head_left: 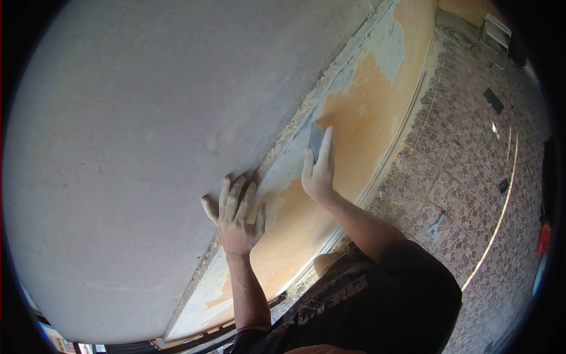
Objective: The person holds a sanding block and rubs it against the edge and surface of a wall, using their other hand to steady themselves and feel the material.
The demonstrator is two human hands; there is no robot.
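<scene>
Fingers spread, my left hand (237, 221) lies against the grey wall panel (141, 147) near its rough lower edge. My right hand (319, 171) grips a dark, flat block (316, 140) and holds it against the patchy orange and whitish wall strip (359, 124). Pale dust covers the fingers of both hands. The strip runs diagonally beside the grey panel, with a crumbly seam (295, 121) between them.
A patterned stone-look floor (436, 171) spreads along the right. On it lie a dark flat piece (493, 101), a small dark object (503, 186) and a scraper-like tool (435, 225). A white-topped chair (497, 35) stands at the upper right.
</scene>
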